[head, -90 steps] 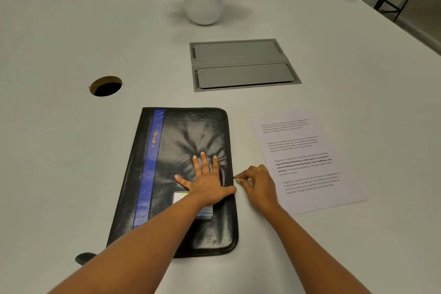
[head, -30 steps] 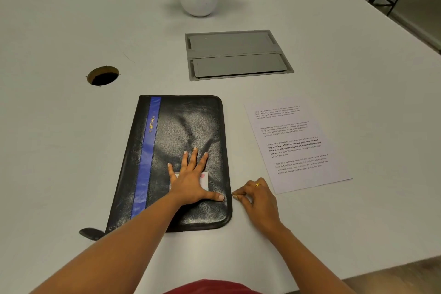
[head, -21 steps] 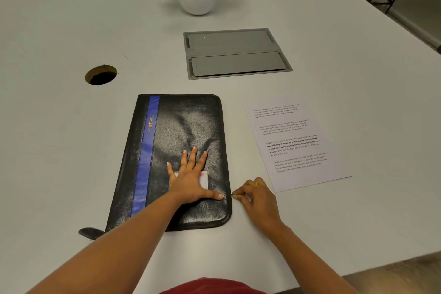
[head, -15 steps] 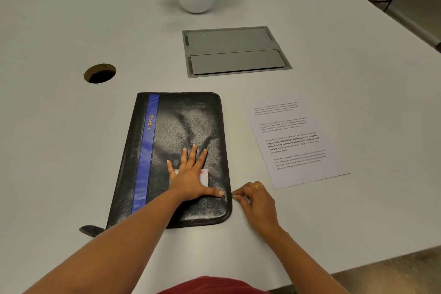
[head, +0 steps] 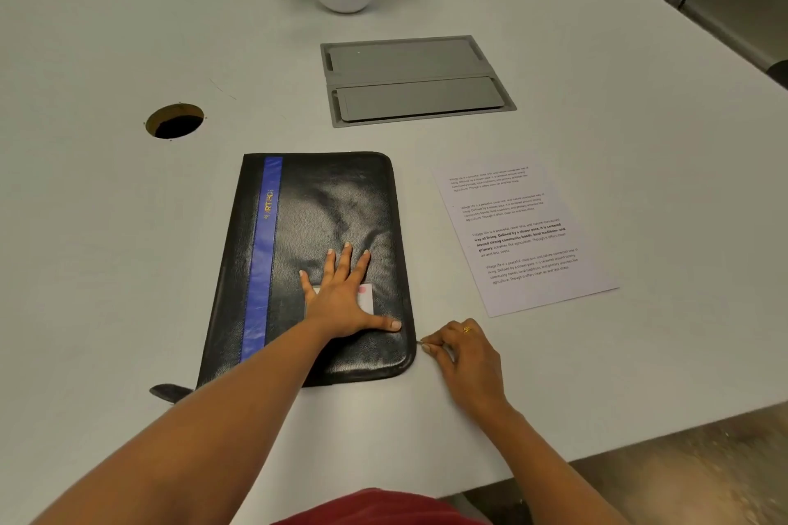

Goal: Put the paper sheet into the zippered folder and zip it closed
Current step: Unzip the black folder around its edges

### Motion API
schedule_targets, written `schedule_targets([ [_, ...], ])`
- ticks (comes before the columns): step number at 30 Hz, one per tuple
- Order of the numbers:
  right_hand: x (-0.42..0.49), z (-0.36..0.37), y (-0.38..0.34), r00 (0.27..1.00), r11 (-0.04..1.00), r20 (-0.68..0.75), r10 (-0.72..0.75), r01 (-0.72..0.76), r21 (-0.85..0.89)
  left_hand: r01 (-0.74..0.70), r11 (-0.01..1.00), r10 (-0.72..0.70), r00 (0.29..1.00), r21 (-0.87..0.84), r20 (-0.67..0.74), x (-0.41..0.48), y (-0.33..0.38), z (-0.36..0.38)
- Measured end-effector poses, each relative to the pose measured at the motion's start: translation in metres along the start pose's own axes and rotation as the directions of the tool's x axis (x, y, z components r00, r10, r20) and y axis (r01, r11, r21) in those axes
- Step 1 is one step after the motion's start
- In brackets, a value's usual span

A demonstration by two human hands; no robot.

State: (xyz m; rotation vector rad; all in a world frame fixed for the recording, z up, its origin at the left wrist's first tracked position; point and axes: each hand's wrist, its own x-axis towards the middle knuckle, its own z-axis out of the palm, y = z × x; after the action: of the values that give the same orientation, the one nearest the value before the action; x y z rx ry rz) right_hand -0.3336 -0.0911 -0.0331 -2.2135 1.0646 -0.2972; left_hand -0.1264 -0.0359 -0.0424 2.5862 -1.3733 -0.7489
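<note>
My left hand (head: 341, 303) presses flat, fingers spread; my right hand (head: 462, 350) pinches the zipper pull (head: 419, 340), both forearms outstretched.

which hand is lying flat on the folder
The left hand: its fingers are spread flat on the black folder. The right hand is beside its right edge, pinching the zipper pull.

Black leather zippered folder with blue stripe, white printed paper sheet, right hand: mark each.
Black zippered folder (head: 341, 205): head view, bare cover.
White paper sheet (head: 522, 234): head view, page centre.
Right hand (head: 464, 358): head view, back of hand.
</note>
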Motion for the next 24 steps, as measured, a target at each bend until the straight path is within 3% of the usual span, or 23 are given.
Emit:
schedule_targets([
  [6,0.012,-0.01,-0.001,0.999,0.999,-0.029,-0.019,0.017,-0.038,-0.08,0.983,0.068,0.994,-0.165,-0.081,-0.009,-0.006,-0.005],
  [11,0.026,-0.025,0.008,0.989,0.996,-0.136,0.065,-0.073,-0.053,-0.152,0.987,0.151,0.988,-0.061,-0.021,-0.031,-0.014,-0.001],
  [17,0.023,-0.027,0.009,0.989,0.994,-0.131,0.063,-0.074,-0.079,-0.151,0.985,0.149,0.988,0.078,0.03,-0.049,-0.013,0.009],
  [24,-0.004,-0.018,0.01,0.984,0.993,-0.15,0.093,-0.102,-0.052,-0.141,0.989,0.14,0.99,0.04,0.026,-0.051,-0.012,0.01],
])
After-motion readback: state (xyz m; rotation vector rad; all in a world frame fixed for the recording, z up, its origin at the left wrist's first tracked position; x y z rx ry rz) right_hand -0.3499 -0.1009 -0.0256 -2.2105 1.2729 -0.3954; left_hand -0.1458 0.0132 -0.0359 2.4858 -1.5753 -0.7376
